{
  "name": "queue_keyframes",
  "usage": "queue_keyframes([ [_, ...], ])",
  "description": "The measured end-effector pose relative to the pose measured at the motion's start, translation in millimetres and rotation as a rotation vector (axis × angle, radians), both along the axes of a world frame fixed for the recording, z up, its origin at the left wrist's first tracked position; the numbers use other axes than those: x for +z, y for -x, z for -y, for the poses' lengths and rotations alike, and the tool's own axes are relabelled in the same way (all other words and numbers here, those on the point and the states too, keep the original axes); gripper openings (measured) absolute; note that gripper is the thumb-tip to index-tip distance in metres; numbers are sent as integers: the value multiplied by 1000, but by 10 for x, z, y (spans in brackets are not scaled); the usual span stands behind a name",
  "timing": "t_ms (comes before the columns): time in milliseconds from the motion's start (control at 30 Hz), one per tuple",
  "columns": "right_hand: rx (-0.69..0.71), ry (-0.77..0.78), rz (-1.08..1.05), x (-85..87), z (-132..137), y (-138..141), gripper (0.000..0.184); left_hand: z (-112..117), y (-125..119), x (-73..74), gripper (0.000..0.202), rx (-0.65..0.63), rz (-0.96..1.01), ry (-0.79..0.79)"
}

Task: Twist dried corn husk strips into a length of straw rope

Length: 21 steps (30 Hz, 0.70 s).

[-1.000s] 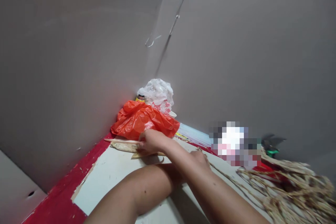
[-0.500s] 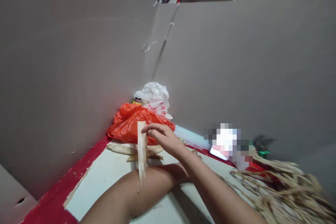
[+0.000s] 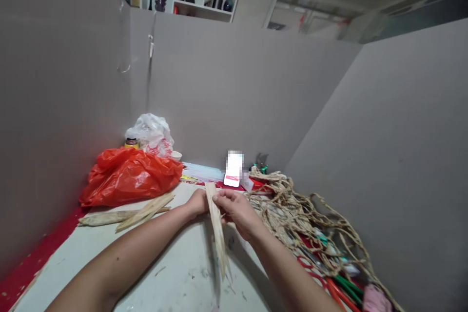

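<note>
A pale, dry husk strip hangs down in front of me, its lower end split into thin points. My right hand pinches it near the top between thumb and fingers. Just left of the strip, my left hand is curled close behind it. Its fingertips and whatever they hold are hidden. More dry husk pieces lie on the white board beyond my left forearm. To the right spreads a tangled heap of twisted, straw-coloured rope.
An orange plastic bag bulges at the back left, with a white bag and a jar behind. A lit phone stands against the grey wall. Red-handled and green items lie at the lower right.
My view has swung right. My right hand has carried the husk strip from beside the orange bag to my left hand, which now shows next to it.
</note>
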State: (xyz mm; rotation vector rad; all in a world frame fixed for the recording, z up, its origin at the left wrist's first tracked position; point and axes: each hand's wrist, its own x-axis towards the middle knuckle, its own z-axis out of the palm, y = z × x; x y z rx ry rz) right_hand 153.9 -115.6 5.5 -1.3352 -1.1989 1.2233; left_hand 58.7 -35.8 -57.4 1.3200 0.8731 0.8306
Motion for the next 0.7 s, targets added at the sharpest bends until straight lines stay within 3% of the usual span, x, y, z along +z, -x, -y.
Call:
queue_keyframes([
  [133, 46, 86, 138, -252, -9, -266, 21, -92, 53, -50, 14, 39, -124, 53],
  [300, 70, 155, 251, -489, -61, -301, 15, -87, 57, 19, 8, 73, -174, 143],
  [467, 50, 111, 266, -589, -46, -251, 12, -49, 50, 42, 8, 83, -186, 164],
  [600, 45, 18, 191, -627, -37, -227, 11, -16, 32, 3, 7, 135, -201, 70],
  [700, 61, 58, 201, -629, -72, -214, 11, 3, 15, -24, 9, 170, -194, -29],
])
